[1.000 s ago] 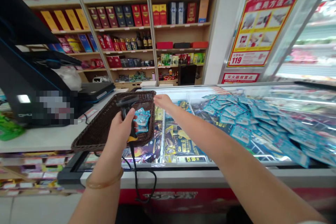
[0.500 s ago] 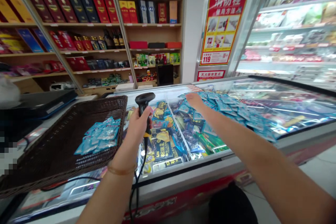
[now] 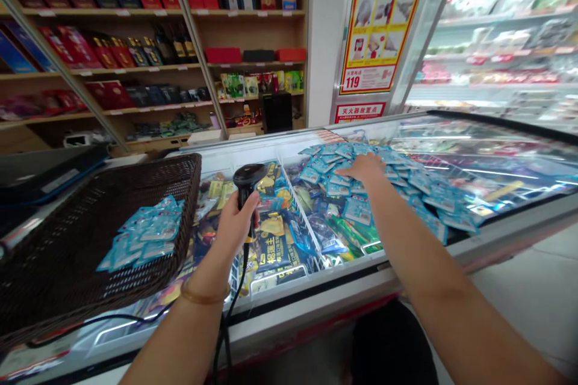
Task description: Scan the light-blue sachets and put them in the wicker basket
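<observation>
My left hand is wrapped round the handle of a black barcode scanner, held upright above the glass-topped freezer. A black cable runs down from the handle past my wrist. Farther to the right, my right hand rests on a wide pile of small blue packets. Its thumb stretches out to the left, apart from the fingers, which are partly hidden behind the hand. On the left, a smaller heap of matching blue packets lies in a dark brown woven basket.
Packaged goods show through the glass, with a white wire divider between them. Shelves of boxes stand behind the freezer. A red fire-hydrant poster hangs on the wall, and a lit refrigerated display is at right.
My right hand has moved right and come down onto the blue pile, its thumb now spread. The left hand still holds the scanner. The view has tipped downward.
</observation>
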A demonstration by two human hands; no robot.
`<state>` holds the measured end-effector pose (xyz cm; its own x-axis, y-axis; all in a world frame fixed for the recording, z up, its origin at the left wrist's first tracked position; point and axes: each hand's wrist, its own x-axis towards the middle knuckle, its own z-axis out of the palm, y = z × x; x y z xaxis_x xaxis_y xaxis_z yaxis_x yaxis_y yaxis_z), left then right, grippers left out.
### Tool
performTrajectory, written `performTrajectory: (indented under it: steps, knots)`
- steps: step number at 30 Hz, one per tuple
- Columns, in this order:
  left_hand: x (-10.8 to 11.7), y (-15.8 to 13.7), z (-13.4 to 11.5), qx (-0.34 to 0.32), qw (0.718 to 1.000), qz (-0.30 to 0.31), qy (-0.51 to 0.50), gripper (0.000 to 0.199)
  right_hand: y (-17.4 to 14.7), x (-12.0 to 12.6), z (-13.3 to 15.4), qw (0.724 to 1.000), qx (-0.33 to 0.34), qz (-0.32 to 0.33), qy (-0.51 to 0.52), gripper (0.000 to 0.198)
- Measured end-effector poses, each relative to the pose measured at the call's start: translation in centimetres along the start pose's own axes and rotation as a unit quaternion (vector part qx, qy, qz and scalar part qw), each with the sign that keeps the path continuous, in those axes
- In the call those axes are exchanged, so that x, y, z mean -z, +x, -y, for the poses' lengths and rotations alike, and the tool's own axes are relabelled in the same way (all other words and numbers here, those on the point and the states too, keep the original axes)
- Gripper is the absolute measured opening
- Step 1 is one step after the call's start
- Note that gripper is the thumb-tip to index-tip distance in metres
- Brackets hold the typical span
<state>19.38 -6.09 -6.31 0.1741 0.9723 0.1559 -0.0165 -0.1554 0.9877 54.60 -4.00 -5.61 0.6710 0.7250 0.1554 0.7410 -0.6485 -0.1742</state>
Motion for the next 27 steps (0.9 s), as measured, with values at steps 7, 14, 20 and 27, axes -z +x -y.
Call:
performTrajectory:
  steps: [7, 14, 20, 27]
  knots:
    - [-0.5, -0.2, 0.8, -0.009, 0.999, 0.030, 0.016, 0.039, -1.2, -0.6, 0.0, 0.998, 0.018, -0.047, 0.034, 0.093]
    - [-0.8, -0.9, 0.3, -0.016, 0.999, 0.037, 0.020, 0.038, -1.3, -0.3, 0.8, 0.918, 0.081, -0.064, 0.383, 0.058]
    - [-1.4, -1.3, 0.0, -0.006, 0.999, 0.043, 0.026, 0.042, -2.8, -1.1, 3.3, 0.755, 0.074, 0.080, 0.647, 0.065]
    - [-1.9, -1.9, -0.4, 0.012, 0.996, 0.081, 0.039, 0.044, -5.2, -1.0, 5.0, 0.714, 0.093, 0.170, 0.672, 0.042]
